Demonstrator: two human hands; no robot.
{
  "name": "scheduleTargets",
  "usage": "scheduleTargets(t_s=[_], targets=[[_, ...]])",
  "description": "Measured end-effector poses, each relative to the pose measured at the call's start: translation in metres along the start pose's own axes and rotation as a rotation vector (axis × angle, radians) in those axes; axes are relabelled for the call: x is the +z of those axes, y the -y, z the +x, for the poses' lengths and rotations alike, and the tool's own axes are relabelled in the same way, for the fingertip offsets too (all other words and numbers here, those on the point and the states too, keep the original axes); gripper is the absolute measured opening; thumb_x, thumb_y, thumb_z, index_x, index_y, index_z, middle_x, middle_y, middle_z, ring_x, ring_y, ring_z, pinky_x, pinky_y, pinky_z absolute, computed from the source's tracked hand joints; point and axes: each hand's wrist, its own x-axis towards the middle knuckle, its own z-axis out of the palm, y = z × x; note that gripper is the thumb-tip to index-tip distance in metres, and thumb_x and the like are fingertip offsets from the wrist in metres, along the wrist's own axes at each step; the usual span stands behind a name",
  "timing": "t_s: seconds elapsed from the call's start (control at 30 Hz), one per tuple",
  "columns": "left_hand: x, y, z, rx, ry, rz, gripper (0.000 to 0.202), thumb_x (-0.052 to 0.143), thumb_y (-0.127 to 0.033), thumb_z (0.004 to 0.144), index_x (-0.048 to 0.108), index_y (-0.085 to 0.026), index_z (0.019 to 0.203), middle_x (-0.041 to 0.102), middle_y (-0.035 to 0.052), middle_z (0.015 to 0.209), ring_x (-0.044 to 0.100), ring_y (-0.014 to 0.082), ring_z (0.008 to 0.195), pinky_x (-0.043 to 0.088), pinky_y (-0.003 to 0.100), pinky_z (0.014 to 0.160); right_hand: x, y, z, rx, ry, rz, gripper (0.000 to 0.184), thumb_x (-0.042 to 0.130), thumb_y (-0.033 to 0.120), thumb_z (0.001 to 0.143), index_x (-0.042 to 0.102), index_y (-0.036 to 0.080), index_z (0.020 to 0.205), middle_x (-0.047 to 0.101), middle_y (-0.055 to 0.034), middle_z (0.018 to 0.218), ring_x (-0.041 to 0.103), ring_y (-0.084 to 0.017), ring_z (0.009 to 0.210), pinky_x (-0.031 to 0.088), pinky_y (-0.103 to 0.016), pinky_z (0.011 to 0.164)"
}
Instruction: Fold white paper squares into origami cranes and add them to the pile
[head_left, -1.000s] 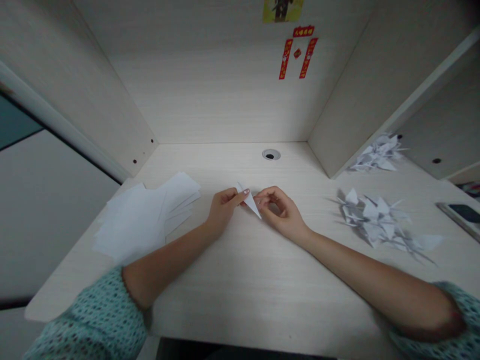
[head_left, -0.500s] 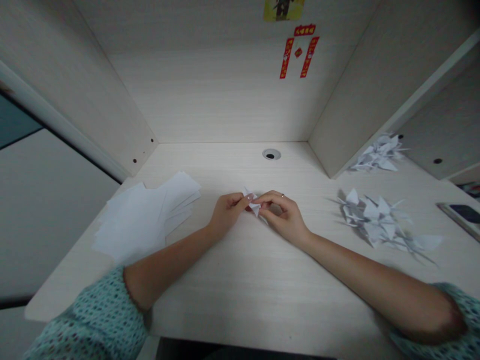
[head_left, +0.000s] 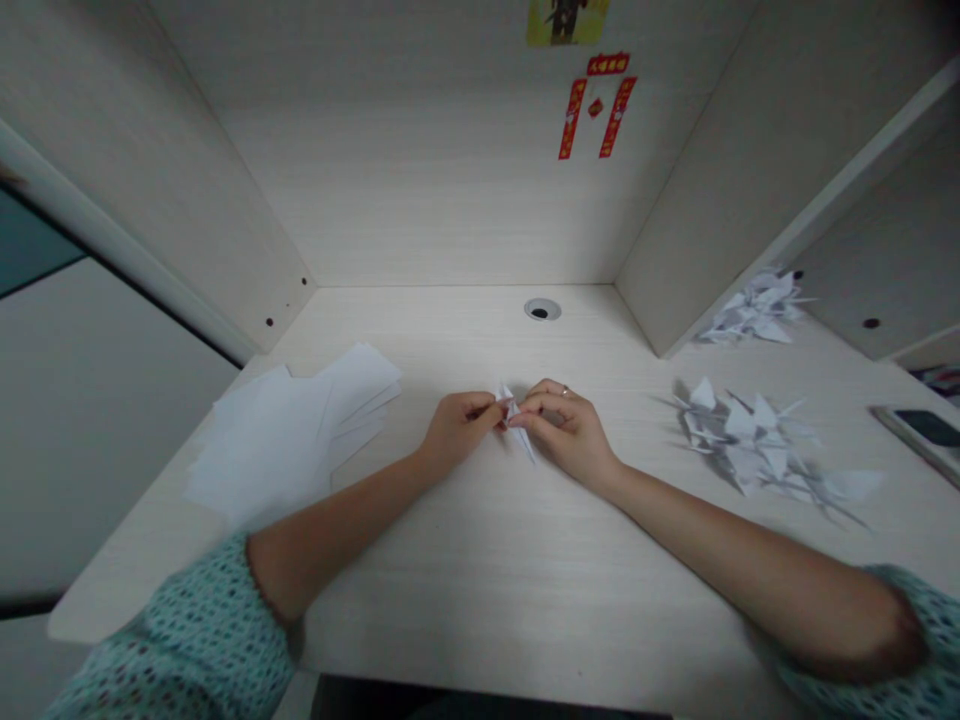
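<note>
A small folded piece of white paper (head_left: 516,418) sits between my two hands, just above the pale wooden desk (head_left: 480,560). My left hand (head_left: 459,430) pinches its left side with fingertips curled. From the right, my right hand (head_left: 564,428), with a ring on one finger, pinches the other side, its fingers closed over the fold. A narrow point of the paper sticks out below the fingertips toward the desk.
A loose stack of white paper sheets (head_left: 292,430) lies at the left. Several folded paper cranes (head_left: 757,440) are heaped at the right, with another heap (head_left: 754,305) on a shelf behind. A phone (head_left: 926,428) lies far right. A cable hole (head_left: 541,309) sits at the back.
The paper was a long flat triangle a second ago; now it is folded smaller and both hands have closed in on it, fingertips nearly meeting.
</note>
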Motion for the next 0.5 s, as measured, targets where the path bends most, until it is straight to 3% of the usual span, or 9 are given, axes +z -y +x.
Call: scheduleTargets(t_s=[0.13, 0.33, 0.5], targets=[[0.0003, -0.0017, 0.0001, 0.005, -0.046, -0.017, 0.042, 0.050, -0.046, 0.082, 0.053, -0.015, 0.054, 0.044, -0.0030, 0.052, 0.042, 0.0104, 0.055, 0.032, 0.023, 0.055, 0.0017, -0.0035, 0.0008, 0.039, -0.018, 0.025, 0.018, 0.069, 0.037, 0.077, 0.070, 0.021, 0.072, 0.062, -0.0034, 0.073, 0.058, -0.016, 0.073, 0.045, -0.031, 0.070], [-0.0004, 0.0013, 0.0005, 0.031, -0.050, -0.037, 0.039, 0.048, -0.045, 0.084, 0.062, -0.014, 0.065, 0.058, 0.0004, 0.062, 0.054, 0.0141, 0.064, 0.040, 0.024, 0.064, 0.0046, -0.0084, 0.0023, 0.264, -0.034, 0.311, 0.028, 0.074, 0.040, 0.070, 0.065, 0.019, 0.086, 0.069, -0.0051, 0.075, 0.065, -0.018, 0.070, 0.050, -0.033, 0.069], [-0.0012, 0.0015, -0.0005, 0.048, -0.051, -0.018, 0.040, 0.046, -0.046, 0.086, 0.064, -0.015, 0.068, 0.064, 0.0018, 0.067, 0.058, 0.0152, 0.068, 0.042, 0.024, 0.067, 0.0046, -0.0090, 0.0031, 0.311, -0.034, 0.373, 0.032, 0.078, 0.041, 0.065, 0.064, 0.018, 0.083, 0.070, -0.0048, 0.074, 0.066, -0.017, 0.068, 0.051, -0.031, 0.067]])
